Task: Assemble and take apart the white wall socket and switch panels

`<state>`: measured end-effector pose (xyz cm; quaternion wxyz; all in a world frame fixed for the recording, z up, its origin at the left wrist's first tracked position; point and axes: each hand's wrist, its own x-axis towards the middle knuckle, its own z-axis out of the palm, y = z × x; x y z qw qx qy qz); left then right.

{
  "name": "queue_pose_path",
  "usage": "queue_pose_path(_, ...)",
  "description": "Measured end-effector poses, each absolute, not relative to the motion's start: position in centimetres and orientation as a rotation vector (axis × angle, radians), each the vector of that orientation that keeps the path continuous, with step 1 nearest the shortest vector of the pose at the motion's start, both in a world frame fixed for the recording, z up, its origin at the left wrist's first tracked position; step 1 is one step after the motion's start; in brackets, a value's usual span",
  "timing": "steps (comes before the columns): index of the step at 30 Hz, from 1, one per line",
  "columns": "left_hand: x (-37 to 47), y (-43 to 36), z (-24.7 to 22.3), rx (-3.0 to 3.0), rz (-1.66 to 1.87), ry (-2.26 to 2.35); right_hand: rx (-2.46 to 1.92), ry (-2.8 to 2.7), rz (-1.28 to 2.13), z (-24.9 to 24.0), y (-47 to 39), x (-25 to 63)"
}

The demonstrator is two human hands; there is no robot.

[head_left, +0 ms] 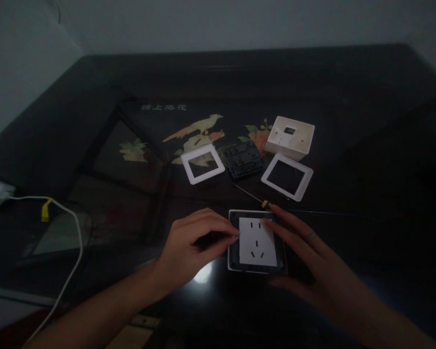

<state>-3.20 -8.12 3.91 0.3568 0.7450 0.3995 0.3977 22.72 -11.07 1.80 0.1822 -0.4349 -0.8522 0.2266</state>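
A white five-hole wall socket point(257, 242) in a dark frame with a pale rim lies in front of me. At its left edge my left hand point(199, 237) is closed in a pinch around a tiny brassy screw point(234, 236). My right hand point(305, 247) reaches over the socket's right side, one fingertip on its white face and the thumb low by its corner. A thin screwdriver point(252, 195) sticks out from under the right hand's fingers, shaft pointing up and left. Most of its handle is hidden by those fingers.
Beyond the socket lie two white cover frames point(191, 169) point(267, 177), a black plastic back part point(243, 159) and a white mounting box point(294, 135). A white cable point(78, 228) with a yellow tag point(45, 211) runs down the left. The dark table point(138, 77) is glossy.
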Motion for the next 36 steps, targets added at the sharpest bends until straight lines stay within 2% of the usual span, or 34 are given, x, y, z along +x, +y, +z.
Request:
queue_pose_path(15, -3.4, -7.9, 3.4, 2.336, 0.989, 0.925, -1.258, -2.465, 0.621, 2.9, -11.0, 22.4)
queue_pose_path(36, -3.0, -8.1, 3.0, 2.294, 0.982, 1.001, -1.244, -2.484, 0.567, 2.8, -10.9, 22.2)
